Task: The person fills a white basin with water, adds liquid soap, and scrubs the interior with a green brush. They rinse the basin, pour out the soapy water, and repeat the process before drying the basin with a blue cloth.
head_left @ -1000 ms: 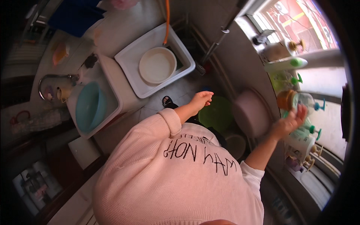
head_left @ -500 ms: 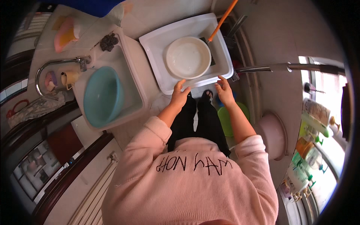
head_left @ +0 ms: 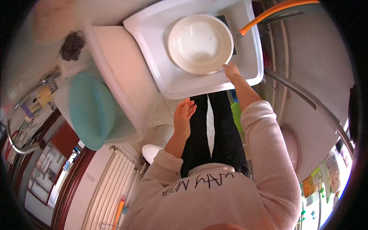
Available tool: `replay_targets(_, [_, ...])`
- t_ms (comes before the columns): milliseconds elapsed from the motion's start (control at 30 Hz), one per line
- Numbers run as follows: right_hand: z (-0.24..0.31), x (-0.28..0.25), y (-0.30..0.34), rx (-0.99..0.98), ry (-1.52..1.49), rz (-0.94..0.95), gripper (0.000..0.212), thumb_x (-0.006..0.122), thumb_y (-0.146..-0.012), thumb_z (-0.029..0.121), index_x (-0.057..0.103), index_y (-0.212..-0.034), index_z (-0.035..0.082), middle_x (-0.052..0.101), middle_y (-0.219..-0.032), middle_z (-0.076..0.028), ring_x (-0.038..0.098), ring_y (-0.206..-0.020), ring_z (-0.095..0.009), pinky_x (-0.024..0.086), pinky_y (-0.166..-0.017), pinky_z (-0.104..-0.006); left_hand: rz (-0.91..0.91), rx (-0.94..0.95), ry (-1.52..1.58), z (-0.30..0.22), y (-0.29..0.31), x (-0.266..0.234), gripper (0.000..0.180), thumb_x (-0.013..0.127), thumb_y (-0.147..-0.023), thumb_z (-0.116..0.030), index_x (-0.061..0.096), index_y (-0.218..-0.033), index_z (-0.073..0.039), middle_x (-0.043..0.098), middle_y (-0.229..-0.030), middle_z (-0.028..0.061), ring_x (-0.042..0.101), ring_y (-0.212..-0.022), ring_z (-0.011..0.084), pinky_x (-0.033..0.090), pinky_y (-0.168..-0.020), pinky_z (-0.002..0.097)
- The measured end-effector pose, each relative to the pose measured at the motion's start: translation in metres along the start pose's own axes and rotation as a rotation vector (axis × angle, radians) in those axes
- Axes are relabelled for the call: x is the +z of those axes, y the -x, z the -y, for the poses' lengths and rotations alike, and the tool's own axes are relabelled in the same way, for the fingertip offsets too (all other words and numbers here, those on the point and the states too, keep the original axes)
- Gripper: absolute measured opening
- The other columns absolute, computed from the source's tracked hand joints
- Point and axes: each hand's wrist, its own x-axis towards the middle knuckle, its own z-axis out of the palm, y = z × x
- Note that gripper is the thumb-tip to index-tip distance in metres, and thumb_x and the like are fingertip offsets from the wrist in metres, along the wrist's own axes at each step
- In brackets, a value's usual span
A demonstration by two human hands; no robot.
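Note:
A round cream basin [head_left: 199,46] sits inside the white laundry sink [head_left: 168,86] in front of me. What looks like clear water with a few bubbles lies in it. At its near right rim, my right hand [head_left: 232,72] has its fingers closed on the edge. My left hand [head_left: 185,115] is held in the air short of the sink's near edge, its fingers loosely bent and apart, holding nothing. An orange hose [head_left: 276,11] comes in from the upper right, its end beside the basin. Behind the basin's right side, a dark green ridged surface [head_left: 234,48] partly shows.
On the left, a teal basin [head_left: 90,111] stands tilted in a washbasin [head_left: 122,99] under a curved chrome tap [head_left: 11,130]. A dark scrubber [head_left: 72,46] lies near its corner. A metal rail [head_left: 295,92] runs along the right, with bottles [head_left: 329,172] by the window.
My right hand has moved forward onto the cream basin's rim. My left hand has drawn back from the sink's edge. The whole view has shifted closer to the sink.

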Motion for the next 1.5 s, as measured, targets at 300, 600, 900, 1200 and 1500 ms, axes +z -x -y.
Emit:
replay_targets(300, [0.008, 0.025, -0.045, 0.25, -0.661, -0.202, 0.043, 0.058, -0.077, 0.026, 0.046, -0.11, 0.003, 0.056, -0.093, -0.011, 0.055, -0.082, -0.021, 0.047, -0.067, -0.032, -0.051, -0.057, 0.053, 0.036, -0.025, -0.011, 0.021, 0.045, -0.087, -0.019, 0.05, -0.103, -0.006, 0.056, -0.091, 0.0082, 0.054, -0.084, 0.017, 0.043, -0.083, 0.0312])
replay_targets(600, [0.025, -0.009, 0.005, 0.176, -0.576, 0.17, 0.04, 0.056, -0.074, 0.022, 0.05, -0.1, -0.009, 0.056, -0.084, -0.014, 0.055, -0.066, -0.019, 0.047, -0.052, -0.0297, -0.034, -0.006, 0.007, 0.035, -0.016, -0.015, 0.021, 0.045, -0.089, -0.02, 0.052, -0.102, -0.006, 0.057, -0.091, 0.0056, 0.055, -0.081, 0.0128, 0.044, -0.079, 0.0273])
replay_targets(900, [0.042, -0.038, 0.109, 0.119, -0.633, 0.187, 0.033, 0.051, -0.079, 0.017, 0.051, -0.093, -0.012, 0.057, -0.077, -0.015, 0.054, -0.06, -0.019, 0.047, -0.049, -0.0284, -0.001, 0.023, -0.011, 0.019, 0.016, -0.006, 0.021, 0.044, -0.089, -0.019, 0.053, -0.102, -0.005, 0.057, -0.09, 0.0062, 0.055, -0.08, 0.013, 0.045, -0.077, 0.0261])
replay_targets(1200, [0.042, -0.073, 0.143, 0.091, -0.854, 0.111, 0.024, 0.056, -0.076, 0.018, 0.05, -0.086, -0.003, 0.052, -0.067, -0.008, 0.051, -0.056, -0.017, 0.047, -0.05, -0.0276, 0.059, 0.154, -0.104, -0.025, 0.056, -0.004, 0.025, 0.044, -0.088, -0.024, 0.051, -0.103, -0.005, 0.056, -0.091, 0.0084, 0.055, -0.081, 0.0152, 0.045, -0.078, 0.0281])
replay_targets(1500, [0.052, -0.061, 0.177, 0.17, -0.804, 0.145, 0.023, 0.054, -0.077, 0.021, 0.05, -0.088, 0.002, 0.051, -0.067, -0.006, 0.049, -0.052, -0.016, 0.047, -0.048, -0.0268, 0.052, 0.164, -0.013, -0.03, 0.085, -0.023, 0.025, 0.046, -0.088, -0.024, 0.052, -0.103, -0.005, 0.057, -0.089, 0.0067, 0.055, -0.078, 0.0139, 0.044, -0.073, 0.0253])
